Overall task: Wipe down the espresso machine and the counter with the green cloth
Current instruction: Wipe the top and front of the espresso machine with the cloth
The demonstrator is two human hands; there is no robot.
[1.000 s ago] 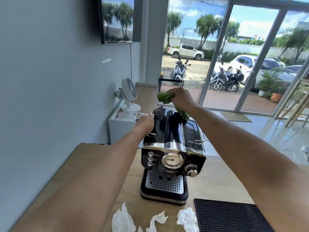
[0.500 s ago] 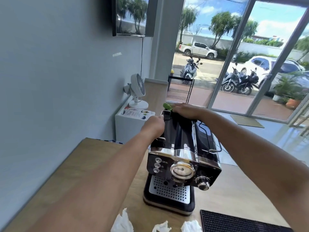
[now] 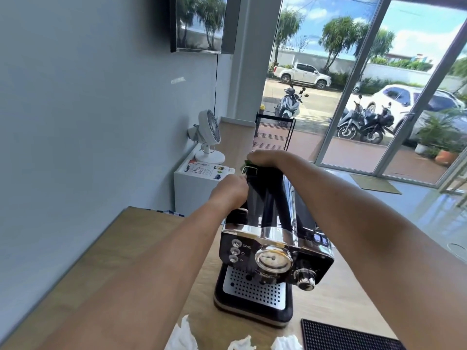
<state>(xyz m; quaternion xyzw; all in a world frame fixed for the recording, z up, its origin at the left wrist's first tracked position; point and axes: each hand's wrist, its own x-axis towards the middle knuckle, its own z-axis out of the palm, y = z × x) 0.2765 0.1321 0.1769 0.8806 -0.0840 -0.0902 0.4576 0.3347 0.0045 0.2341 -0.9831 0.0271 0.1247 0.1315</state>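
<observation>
A black and chrome espresso machine (image 3: 275, 258) stands on the wooden counter (image 3: 126, 253), with a round gauge and a knob on its front. My right hand (image 3: 265, 157) presses down at the machine's far back top edge. Only a small bit of the green cloth (image 3: 247, 162) peeks out from under its fingers. My left hand (image 3: 231, 192) grips the machine's top left edge, fingers curled over it.
Three crumpled white tissues (image 3: 182, 335) lie at the counter's near edge. A black ribbed mat (image 3: 348, 335) sits at the near right. Beyond the counter stands a white cabinet with a small white fan (image 3: 209, 132). The grey wall runs along the left.
My right hand has dropped from above the machine, where the cloth hung free, onto the machine's back top edge. The cloth is now almost hidden beneath it. My left hand has stayed on the top left edge.
</observation>
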